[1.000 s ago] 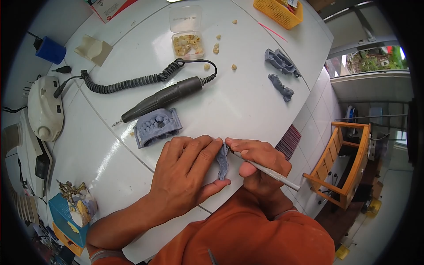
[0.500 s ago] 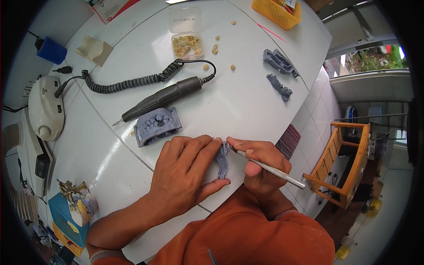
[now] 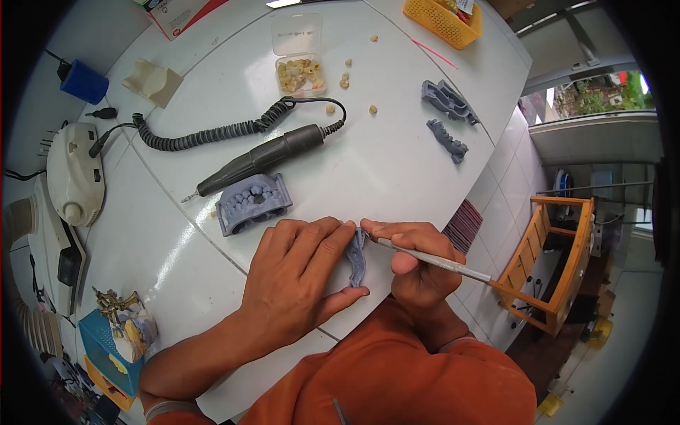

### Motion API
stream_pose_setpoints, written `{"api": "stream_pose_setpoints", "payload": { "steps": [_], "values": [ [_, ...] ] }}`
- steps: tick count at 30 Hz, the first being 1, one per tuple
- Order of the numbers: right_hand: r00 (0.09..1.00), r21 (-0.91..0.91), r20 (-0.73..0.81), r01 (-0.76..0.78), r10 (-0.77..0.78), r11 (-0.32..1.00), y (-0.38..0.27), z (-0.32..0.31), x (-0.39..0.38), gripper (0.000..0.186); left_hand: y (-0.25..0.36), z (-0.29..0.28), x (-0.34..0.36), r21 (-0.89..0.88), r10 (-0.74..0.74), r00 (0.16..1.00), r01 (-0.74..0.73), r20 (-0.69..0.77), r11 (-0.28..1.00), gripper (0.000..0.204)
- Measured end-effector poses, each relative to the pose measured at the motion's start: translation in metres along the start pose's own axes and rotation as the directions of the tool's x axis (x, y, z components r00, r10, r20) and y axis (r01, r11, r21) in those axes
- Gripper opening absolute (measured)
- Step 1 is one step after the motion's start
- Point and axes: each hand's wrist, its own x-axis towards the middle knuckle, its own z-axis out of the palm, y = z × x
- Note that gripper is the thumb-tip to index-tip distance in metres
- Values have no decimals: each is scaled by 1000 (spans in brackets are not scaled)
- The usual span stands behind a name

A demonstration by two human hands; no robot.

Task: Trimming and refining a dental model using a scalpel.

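My left hand [image 3: 301, 278] grips a small grey dental model piece [image 3: 356, 257] between thumb and fingers, resting on the white table [image 3: 397, 163] near its front edge. My right hand [image 3: 414, 258] holds a thin metal hand tool [image 3: 435, 261] like a pen, its tip touching the top of the grey piece. A grey jaw model [image 3: 253, 202] with teeth lies just beyond my left hand. A dark rotary handpiece [image 3: 262, 159] with a coiled cord [image 3: 212, 133] lies behind that.
A clear box of small tooth pieces [image 3: 299, 65] and loose teeth sit at the back. Two more grey models [image 3: 446, 117] lie at the right. A white motor unit [image 3: 73, 177] stands left, a yellow basket [image 3: 443, 19] far back, a wooden stool [image 3: 549, 262] beside the table.
My hands and the grey piece have barely shifted; the metal tool's tip stays on the piece with only a slight change of angle.
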Motion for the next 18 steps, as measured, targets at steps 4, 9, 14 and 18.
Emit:
{"api": "stream_pose_setpoints", "payload": {
  "steps": [4,9,14,18],
  "values": [
    [1000,18,2,10,-10,1000,1,0,-1,33,0,0,0,-3,2,1000,-2,0,1000,83],
    [1000,31,-5,9,-9,999,1,1,1,32,0,0,0,-6,3,1000,-3,4,1000,84],
    [1000,21,-8,14,-13,1000,-1,1,4,30,0,-1,0,-4,4,1000,-4,9,1000,83],
    [1000,9,11,-18,18,1000,-2,0,4,29,0,-1,1,-4,7,1000,-7,5,1000,83]
  ]
}}
